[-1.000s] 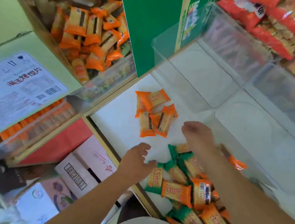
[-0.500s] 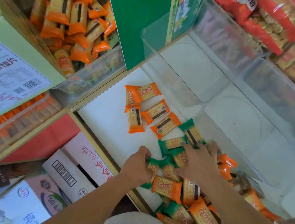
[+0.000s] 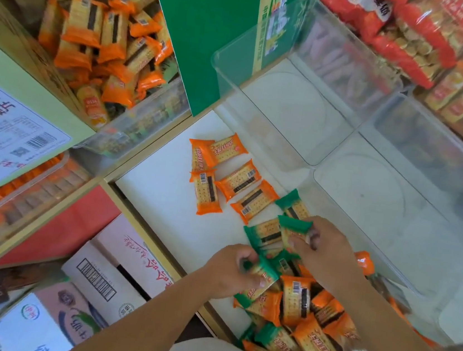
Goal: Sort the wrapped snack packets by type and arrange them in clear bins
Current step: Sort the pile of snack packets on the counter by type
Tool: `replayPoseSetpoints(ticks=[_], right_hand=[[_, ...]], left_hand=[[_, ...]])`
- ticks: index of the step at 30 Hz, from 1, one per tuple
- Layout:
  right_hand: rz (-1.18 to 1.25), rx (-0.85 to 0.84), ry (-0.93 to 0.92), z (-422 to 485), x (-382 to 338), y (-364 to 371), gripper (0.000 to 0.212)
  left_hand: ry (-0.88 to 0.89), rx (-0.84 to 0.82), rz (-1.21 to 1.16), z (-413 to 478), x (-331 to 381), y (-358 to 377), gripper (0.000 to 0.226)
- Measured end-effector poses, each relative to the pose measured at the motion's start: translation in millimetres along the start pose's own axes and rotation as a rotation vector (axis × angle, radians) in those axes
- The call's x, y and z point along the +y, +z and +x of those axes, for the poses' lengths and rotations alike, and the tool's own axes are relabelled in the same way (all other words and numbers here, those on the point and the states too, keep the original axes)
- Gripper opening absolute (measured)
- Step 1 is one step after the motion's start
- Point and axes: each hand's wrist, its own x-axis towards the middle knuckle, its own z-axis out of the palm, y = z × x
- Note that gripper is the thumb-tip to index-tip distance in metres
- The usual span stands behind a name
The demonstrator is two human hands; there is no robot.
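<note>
Now green packets (image 3: pixel 290 230) in left hand (image 3: pixel 228 272) and right hand (image 3: pixel 328 253).

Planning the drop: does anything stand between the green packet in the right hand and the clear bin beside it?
Only the clear bin's own near wall, just beyond the right hand and its green packet; the top is open, so lifting over should clear it.

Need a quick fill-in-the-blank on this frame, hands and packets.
1. The left hand grips a packet with ___ ends.
2. The right hand pinches a second packet, also ___.
3. The orange group on the shelf counts ___ packets.
4. The clear bin beside it is ___.
Missing: green; green; five; empty.
</note>
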Motion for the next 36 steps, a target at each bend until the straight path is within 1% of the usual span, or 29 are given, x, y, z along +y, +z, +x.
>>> replayPoseSetpoints(ticks=[1, 3, 5, 7, 9, 10, 12, 13, 15, 17, 18, 19, 20, 21, 22, 23, 24, 25, 26, 27, 28, 30, 32, 34, 36], right_hand=[[0.041, 0.023, 0.015, -2, -3, -1, 0.019], [0.155, 0.066, 0.038, -3, -13, -4, 0.017], [0.239, 0.094, 0.062, 0, -28, -5, 0.016], [0.317, 0.094, 0.112, 10, -47, 0, 0.013], [0.388, 0.048, 0.154, 24, -70, 13, 0.013], [0.454, 0.016, 0.166, 31, -80, 23, 0.014], [0.625, -0.079, 0.223, 43, -101, 40, 0.021], [0.695, -0.123, 0.261, 49, -108, 47, 0.027], [0.744, -0.144, 0.310, 57, -114, 52, 0.036], [0.646, -0.104, 0.286, 55, -107, 44, 0.031], [0.543, -0.060, 0.260, 50, -97, 36, 0.024], [0.432, -0.013, 0.228, 43, -83, 29, 0.020], [0.316, 0.021, 0.196, 35, -68, 21, 0.020], [0.214, 0.034, 0.176, 28, -53, 15, 0.024], [0.131, 0.036, 0.162, 23, -39, 11, 0.027], [0.057, 0.029, 0.159, 21, -27, 10, 0.030], [-0.014, 0.018, 0.161, 21, -18, 11, 0.032], [-0.097, 0.008, 0.154, 22, -11, 12, 0.033], [-0.185, -0.001, 0.132, 25, -7, 14, 0.035], [-0.258, -0.008, 0.100, 28, -5, 16, 0.036], [-0.305, -0.018, 0.075, 32, -5, 18, 0.036], [-0.355, -0.024, 0.070, 42, -4, 21, 0.034], [-0.391, -0.015, 0.095, 47, -3, 22, 0.032], [-0.476, -0.025, 0.101, 50, -3, 25, 0.039], [-0.588, -0.069, 0.102, 52, -6, 28, 0.045]], left_hand=[[0.022, 0.004, 0.019, -1, 3, -5, 0.029], [0.050, 0.076, -0.015, -7, 8, -21, 0.029], [0.067, 0.233, -0.176, -17, 15, -44, 0.026], [0.059, 0.471, -0.337, -25, 24, -71, 0.020], [0.025, 0.723, -0.479, -25, 25, -100, 0.021], [0.002, 0.815, -0.577, -22, 24, -114, 0.023], [-0.041, 0.910, -0.725, -13, 15, -136, 0.026], [-0.064, 0.910, -0.754, -8, 9, -144, 0.029], [-0.131, 0.833, -0.708, -4, 1, -152, 0.034], [-0.197, 0.761, -0.505, -9, -3, -148, 0.047], [-0.218, 0.798, -0.346, -15, -5, -143, 0.059], [-0.196, 0.878, -0.188, -21, -8, -136, 0.067], [-0.107, 0.977, -0.071, -27, -8, -126, 0.065], [0.029, 1.043, -0.015, -32, -7, -112, 0.056], [0.162, 1.028, 0.025, -33, -4, -94, 0.045], [0.262, 0.921, 0.057, -30, 0, -76, 0.034], [0.315, 0.751, 0.097, -24, 5, -57, 0.027], [0.337, 0.570, 0.156, -14, 10, -40, 0.026], [0.340, 0.423, 0.236, -3, 15, -24, 0.031], [0.325, 0.342, 0.331, 8, 18, -13, 0.040], [0.303, 0.315, 0.438, 20, 19, -5, 0.049], [0.278, 0.332, 0.660, 37, 21, 4, 0.064], [0.252, 0.375, 0.776, 46, 20, 4, 0.070], [0.197, 0.390, 0.785, 51, 18, 1, 0.066], [0.168, 0.384, 0.710, 52, 18, -2, 0.051]])
